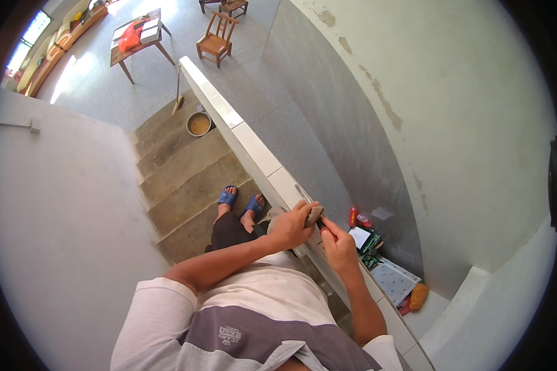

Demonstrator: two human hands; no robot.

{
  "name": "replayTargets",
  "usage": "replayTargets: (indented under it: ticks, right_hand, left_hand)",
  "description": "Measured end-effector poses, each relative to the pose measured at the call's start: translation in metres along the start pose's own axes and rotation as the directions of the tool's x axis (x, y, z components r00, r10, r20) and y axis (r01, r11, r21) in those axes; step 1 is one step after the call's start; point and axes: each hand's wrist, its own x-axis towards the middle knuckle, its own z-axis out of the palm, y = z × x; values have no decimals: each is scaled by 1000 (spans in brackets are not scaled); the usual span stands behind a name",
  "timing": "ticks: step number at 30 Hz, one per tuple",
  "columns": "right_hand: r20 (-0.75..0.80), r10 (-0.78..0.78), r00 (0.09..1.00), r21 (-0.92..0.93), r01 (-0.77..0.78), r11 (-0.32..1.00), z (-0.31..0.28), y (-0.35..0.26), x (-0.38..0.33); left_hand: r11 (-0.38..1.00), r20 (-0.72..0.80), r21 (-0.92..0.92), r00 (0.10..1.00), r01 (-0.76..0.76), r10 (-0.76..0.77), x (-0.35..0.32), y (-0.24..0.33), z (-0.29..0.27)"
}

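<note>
Over the white-tiled top of a half wall (254, 147), my two hands meet in front of me. My left hand (293, 227) is closed around a grey-brown cloth-like wad (314, 215). My right hand (339, 246) grips a slim tool by its dark handle (319, 224). A thin metal shaft (301, 193) sticks out past the wad, apparently part of that tool; its exact kind is too small to tell. The wad hides the tool's middle.
I stand on concrete stairs (189, 182); a pan of brownish liquid (198, 124) and a stick (177, 105) are lower down. Beyond the half wall lie a red bottle (353, 216), a patterned board (395, 278) and an orange bag (419, 297). A table (116, 59) and chair (215, 44) stand farther off.
</note>
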Motion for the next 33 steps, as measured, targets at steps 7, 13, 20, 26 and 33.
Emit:
replayTargets:
  ticks: [7,13,20,26,33]
  right_hand:
    - [-59,88,994,-25,-89,996,-25,-1,-23]
    - [-211,120,970,314,-49,948,-44,35,-51]
    - [-442,-4,897,249,127,960,-23,55,-63]
    - [-517,48,854,434,214,875,-28,40,-65]
    - [-548,41,836,475,271,837,-24,37,-72]
  left_hand:
    - [981,-126,-135,984,-140,124,-4,-11,-12]
    - [896,-563,-419,816,-144,-132,54,-57,-48]
    - [959,-227,188,941,-210,251,72,-65,-7]
    - [768,297,-248,708,-590,640,4,34,52]
    - [825,-33,367,881,-429,472,75,-73,-25]
